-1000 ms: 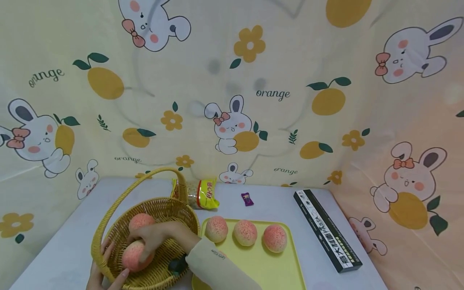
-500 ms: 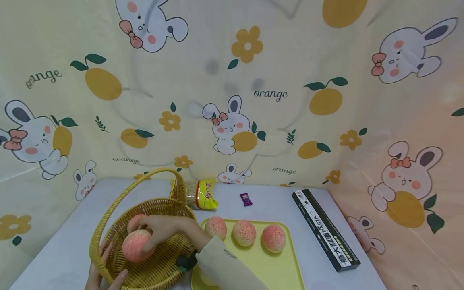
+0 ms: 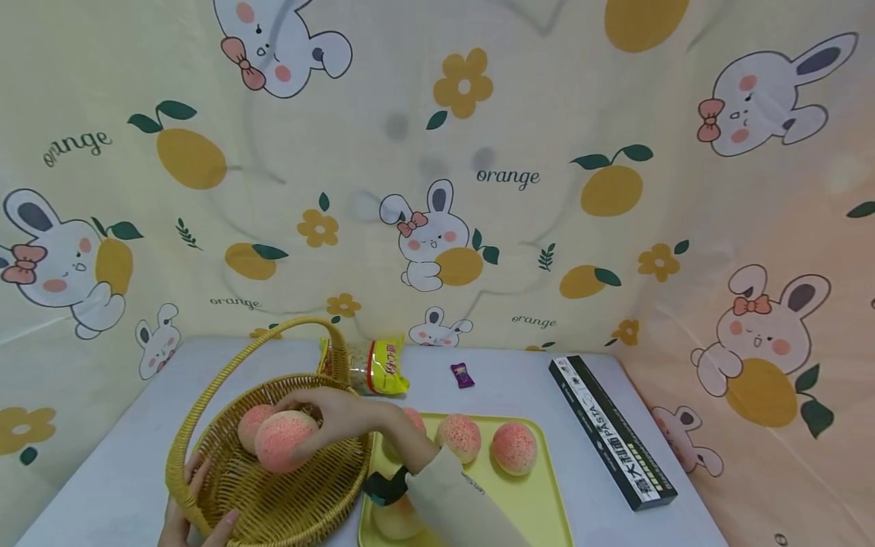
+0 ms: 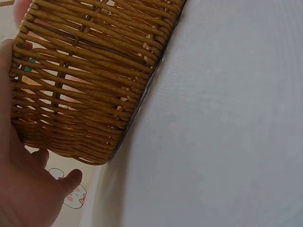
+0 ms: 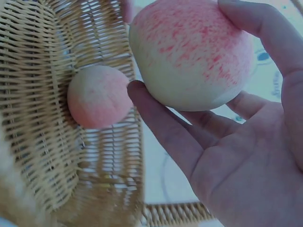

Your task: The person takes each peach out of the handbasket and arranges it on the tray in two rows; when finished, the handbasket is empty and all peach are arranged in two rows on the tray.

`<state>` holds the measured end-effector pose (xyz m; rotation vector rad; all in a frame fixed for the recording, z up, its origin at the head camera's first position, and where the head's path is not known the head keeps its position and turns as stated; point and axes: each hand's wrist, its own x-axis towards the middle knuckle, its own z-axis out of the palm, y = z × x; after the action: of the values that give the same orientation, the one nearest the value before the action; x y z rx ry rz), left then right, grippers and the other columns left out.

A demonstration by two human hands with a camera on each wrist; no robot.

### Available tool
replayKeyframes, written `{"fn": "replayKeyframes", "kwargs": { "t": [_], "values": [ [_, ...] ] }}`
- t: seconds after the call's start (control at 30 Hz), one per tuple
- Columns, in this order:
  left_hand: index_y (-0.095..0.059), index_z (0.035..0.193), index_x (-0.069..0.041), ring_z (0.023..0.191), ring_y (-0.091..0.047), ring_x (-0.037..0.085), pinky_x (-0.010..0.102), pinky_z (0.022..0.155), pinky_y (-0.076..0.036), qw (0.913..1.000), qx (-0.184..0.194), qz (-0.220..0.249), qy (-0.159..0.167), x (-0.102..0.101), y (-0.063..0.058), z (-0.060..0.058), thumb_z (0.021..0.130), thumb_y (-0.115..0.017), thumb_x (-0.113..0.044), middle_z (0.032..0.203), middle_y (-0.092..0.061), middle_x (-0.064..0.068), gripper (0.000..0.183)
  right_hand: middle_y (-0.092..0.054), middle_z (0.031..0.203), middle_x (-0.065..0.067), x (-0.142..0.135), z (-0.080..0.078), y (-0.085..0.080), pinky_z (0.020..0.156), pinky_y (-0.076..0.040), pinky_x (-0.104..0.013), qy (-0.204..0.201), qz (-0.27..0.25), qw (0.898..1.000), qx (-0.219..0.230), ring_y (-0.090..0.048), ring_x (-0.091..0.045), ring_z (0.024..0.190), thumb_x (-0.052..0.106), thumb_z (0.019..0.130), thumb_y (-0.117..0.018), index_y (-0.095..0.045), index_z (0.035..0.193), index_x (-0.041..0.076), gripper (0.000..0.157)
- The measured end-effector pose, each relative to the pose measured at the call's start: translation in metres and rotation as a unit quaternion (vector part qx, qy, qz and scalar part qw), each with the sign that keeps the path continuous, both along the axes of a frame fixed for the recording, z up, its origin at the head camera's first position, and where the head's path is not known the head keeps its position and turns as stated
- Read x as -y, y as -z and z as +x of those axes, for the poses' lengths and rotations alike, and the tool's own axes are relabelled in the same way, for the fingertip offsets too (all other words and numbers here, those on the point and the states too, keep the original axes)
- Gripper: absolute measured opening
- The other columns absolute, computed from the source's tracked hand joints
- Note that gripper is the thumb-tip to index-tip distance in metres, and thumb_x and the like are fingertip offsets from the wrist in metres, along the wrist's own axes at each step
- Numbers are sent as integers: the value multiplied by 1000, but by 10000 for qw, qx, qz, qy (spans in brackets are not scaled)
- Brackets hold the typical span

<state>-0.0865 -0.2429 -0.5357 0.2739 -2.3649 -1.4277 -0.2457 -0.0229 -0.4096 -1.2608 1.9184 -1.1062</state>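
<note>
My right hand holds a pink-and-cream peach between thumb and fingers, above the inside of the wicker basket. In the right wrist view the fingers and thumb curve around this peach. Behind it, a second peach lies in the basket against the woven wall. At the basket's left side my left hand grips the rim, its thumb on the near edge. The left wrist view has the left hand against the outer weave, with the basket standing on the white table.
A yellow tray right of the basket bears several peaches, some partly covered by the right arm. Behind stand a yellow snack bag and a purple wrapped candy. A long black pasta box lies at the right.
My right hand has raised the peach from lower in the basket and moved it rightward, away from the other peach. My left hand keeps its grip on the basket.
</note>
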Motion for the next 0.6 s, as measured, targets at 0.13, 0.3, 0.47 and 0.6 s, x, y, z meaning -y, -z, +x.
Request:
{"fn": "replayKeyframes", "kwargs": {
  "t": [0.13,0.3,0.47,0.6],
  "values": [
    [-27,157,-2,149,-4,37,27,114,-25,9999,14,146,61,1,-1,-1,93,-70,-10,165,-8,14,78,-56,122,5,-23,2,-5,85,-53,-23,146,-250,9996,29,-58,-2,104,11,87,-75,-53,137,10,54],
    [-24,157,2,149,2,41,76,103,-20,9989,131,409,198,3,-4,-2,93,-70,-12,164,-4,20,80,-55,125,2,-56,7,-10,85,-55,-28,446,-584,9972,157,-59,-5,106,7,86,-76,-53,136,10,55],
    [-25,157,0,149,1,40,75,104,-19,9994,100,331,98,2,-5,-1,92,-70,-11,164,-6,20,80,-53,130,3,-85,12,-13,89,-55,-30,674,-701,9948,298,-59,-8,111,5,84,-78,-53,135,11,57],
    [-26,157,-2,149,0,39,76,103,-20,9995,86,304,-12,1,-6,-1,92,-70,-12,164,-8,19,79,-55,130,3,-106,16,-13,90,-54,-32,817,-699,9938,276,-60,-10,111,8,84,-78,-54,136,13,58]
  ]
}}
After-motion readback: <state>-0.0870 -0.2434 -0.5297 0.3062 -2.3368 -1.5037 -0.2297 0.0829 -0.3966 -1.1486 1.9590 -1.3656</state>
